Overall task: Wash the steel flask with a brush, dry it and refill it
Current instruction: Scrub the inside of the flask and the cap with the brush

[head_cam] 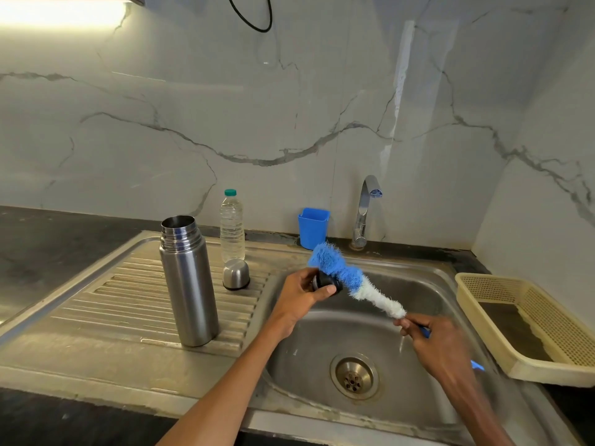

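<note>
Both forearms reach up from the bottom of the frame over the steel sink (434, 410). Right of centre, the right hand (441, 346) has its fingers curled round the blue handle of the bottle brush (351, 280); the hand is blurred, so the exact grip is hard to read. Left of it, at mid-frame, the left hand (301, 292) pinches the dark flask stopper (326, 283) between thumb and curled fingers, and the blue-and-white bristles lie against the stopper.

Judging by this, the washing step is in hand, with the stopper being scrubbed over the basin. Next the stopper needs rinsing, which calls for opening the tap (363, 214) at the back of the sink.

On the ribbed drainboard, left of centre, the steel flask (188, 284) stands upright and open-mouthed, well apart from both hands. Behind it sit its steel cup lid (236, 274), mouth down, and a capped plastic water bottle (231, 226). Whether the flask body has been brushed cannot be told.
</note>
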